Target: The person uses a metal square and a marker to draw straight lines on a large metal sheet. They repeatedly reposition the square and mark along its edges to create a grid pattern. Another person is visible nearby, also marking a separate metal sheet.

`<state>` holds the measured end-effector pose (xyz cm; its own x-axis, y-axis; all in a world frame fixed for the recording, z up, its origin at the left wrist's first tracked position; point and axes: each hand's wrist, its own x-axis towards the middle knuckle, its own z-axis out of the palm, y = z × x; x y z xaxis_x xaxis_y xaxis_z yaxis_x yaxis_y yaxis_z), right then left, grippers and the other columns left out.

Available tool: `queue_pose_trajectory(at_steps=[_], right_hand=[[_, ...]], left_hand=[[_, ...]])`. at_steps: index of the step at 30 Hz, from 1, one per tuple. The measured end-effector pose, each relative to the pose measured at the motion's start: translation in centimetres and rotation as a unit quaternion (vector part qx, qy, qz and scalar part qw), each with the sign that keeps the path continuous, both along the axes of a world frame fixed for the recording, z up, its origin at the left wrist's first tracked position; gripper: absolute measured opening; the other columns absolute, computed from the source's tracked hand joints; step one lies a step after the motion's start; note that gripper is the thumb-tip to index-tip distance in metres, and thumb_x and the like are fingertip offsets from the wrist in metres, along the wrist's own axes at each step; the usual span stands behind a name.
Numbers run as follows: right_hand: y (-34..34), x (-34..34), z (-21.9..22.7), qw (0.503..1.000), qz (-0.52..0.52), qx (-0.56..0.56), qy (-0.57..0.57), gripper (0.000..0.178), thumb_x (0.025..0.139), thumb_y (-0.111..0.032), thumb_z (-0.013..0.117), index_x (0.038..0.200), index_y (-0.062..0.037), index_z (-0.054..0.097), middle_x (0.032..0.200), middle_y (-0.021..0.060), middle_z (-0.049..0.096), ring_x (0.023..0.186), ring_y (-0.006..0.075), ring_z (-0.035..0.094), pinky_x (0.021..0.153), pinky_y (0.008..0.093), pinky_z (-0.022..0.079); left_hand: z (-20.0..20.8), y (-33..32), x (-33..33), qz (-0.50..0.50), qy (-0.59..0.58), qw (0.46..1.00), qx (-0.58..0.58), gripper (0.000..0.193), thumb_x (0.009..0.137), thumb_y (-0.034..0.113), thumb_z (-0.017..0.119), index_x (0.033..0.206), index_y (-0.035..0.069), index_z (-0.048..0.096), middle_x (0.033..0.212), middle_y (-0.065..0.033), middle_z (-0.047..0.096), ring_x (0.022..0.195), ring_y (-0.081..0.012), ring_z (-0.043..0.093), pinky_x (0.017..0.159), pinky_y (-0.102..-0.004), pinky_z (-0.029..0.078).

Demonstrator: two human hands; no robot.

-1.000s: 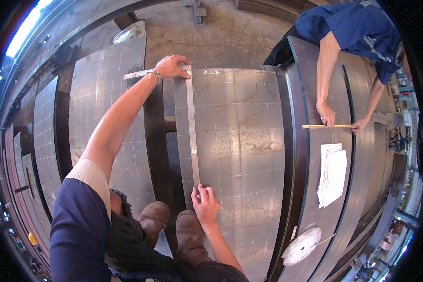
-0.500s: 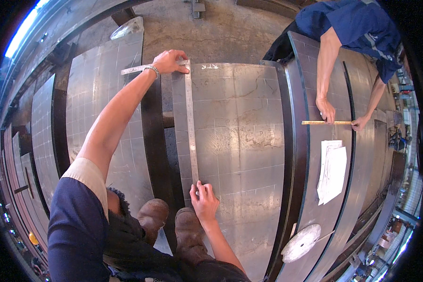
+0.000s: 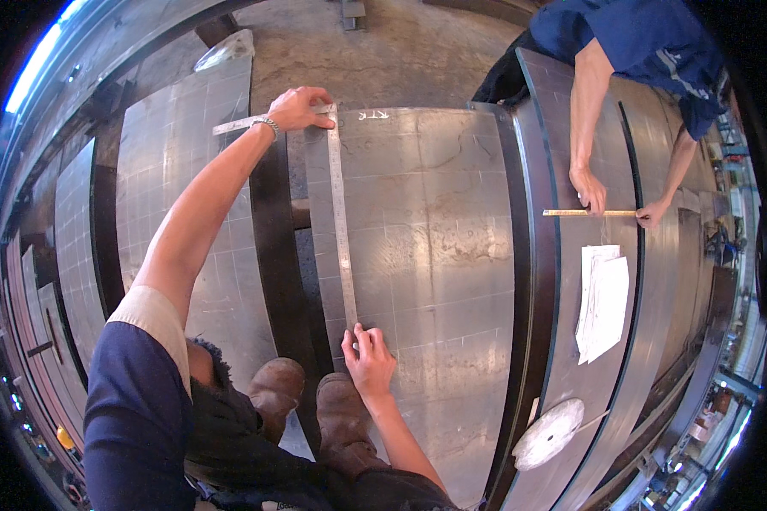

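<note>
A long steel square point(image 3: 341, 221) lies on a grey steel plate point(image 3: 435, 298) near its left edge, its short arm reaching left over the gap. My left hand point(image 3: 301, 109), with a chain bracelet at the wrist, grips the square at its far corner. At the near end of the long blade, my right hand point(image 3: 370, 362) rests with fingers curled and pressed together. Whatever those fingers hold is too small to make out. Thin pale grid lines and chalk marks run across the plate.
On the right, a co-worker's hands point(image 3: 590, 189) hold a yellow ruler point(image 3: 588, 213) across another steel beam. Paper sheets point(image 3: 602, 302) and a round whitish disc point(image 3: 549, 434) lie on that beam. My boots point(image 3: 341, 413) stand beside a dark gap point(image 3: 285, 255) between plates.
The whole view has shifted slightly. Both my hands keep their places at the two ends of the square's long blade.
</note>
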<state>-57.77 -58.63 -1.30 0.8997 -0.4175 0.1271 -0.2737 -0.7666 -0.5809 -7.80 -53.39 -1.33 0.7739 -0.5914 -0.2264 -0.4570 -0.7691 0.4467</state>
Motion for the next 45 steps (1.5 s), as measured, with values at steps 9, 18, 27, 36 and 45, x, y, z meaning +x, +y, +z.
queue_pose_trajectory(at_steps=[9, 18, 27, 36, 45], right_hand=[[-0.1, 0.1, 0.1, 1.0, 0.001, 0.007, -0.005, 0.017, 0.088, -0.016, 0.079, 0.1, -0.0068, 0.071, 0.082, 0.0032, 0.059, 0.06, 0.0196, 0.064, 0.049, 0.0333, 0.051], [-0.1, 0.1, -0.2, 1.0, -0.007, 0.014, -0.019, 0.018, 0.086, -0.016, 0.08, 0.099, -0.0074, 0.07, 0.081, 0.003, 0.059, 0.059, 0.0184, 0.063, 0.048, 0.0328, 0.051], [-0.3, 0.1, -0.2, 1.0, -0.021, 0.001, -0.02, 0.018, 0.086, -0.016, 0.08, 0.099, -0.0078, 0.071, 0.082, 0.0027, 0.06, 0.059, 0.018, 0.064, 0.049, 0.0332, 0.051], [-0.4, 0.1, 0.0, 1.0, -0.011, 0.019, -0.013, 0.017, 0.087, -0.021, 0.08, 0.098, -0.0104, 0.071, 0.084, -0.0002, 0.058, 0.059, 0.0157, 0.064, 0.048, 0.0317, 0.052], [-0.4, 0.2, 0.1, 0.999, -0.015, 0.045, -0.001, 0.019, 0.085, -0.015, 0.082, 0.096, -0.0066, 0.069, 0.083, 0.0022, 0.058, 0.062, 0.016, 0.066, 0.05, 0.0329, 0.053]], left_hand=[[-0.1, 0.1, 0.3, 0.0, -0.003, 1.0, 0.003, 0.068, 0.068, 0.056, 0.088, 0.122, 0.019, 0.071, 0.119, -0.0171, 0.072, 0.114, -0.0341, 0.068, 0.097, -0.0441, 0.053], [0.0, -0.2, 0.0, -0.005, -0.012, 1.0, 0.012, 0.066, 0.069, 0.056, 0.087, 0.12, 0.019, 0.071, 0.115, -0.017, 0.072, 0.112, -0.0342, 0.068, 0.095, -0.0444, 0.053], [-0.5, 0.0, 0.5, -0.001, -0.006, 1.0, 0.005, 0.065, 0.07, 0.053, 0.088, 0.121, 0.017, 0.071, 0.115, -0.016, 0.072, 0.112, -0.0331, 0.068, 0.096, -0.0434, 0.053], [-0.7, 0.2, 0.9, -0.002, 0.004, 1.0, 0.006, 0.067, 0.066, 0.055, 0.089, 0.121, 0.021, 0.072, 0.12, -0.0131, 0.072, 0.114, -0.0323, 0.067, 0.096, -0.0446, 0.053], [-0.6, 0.2, 0.9, -0.002, 0.008, 1.0, -0.005, 0.068, 0.066, 0.055, 0.089, 0.121, 0.02, 0.072, 0.119, -0.0141, 0.072, 0.113, -0.0331, 0.068, 0.096, -0.0442, 0.053]])
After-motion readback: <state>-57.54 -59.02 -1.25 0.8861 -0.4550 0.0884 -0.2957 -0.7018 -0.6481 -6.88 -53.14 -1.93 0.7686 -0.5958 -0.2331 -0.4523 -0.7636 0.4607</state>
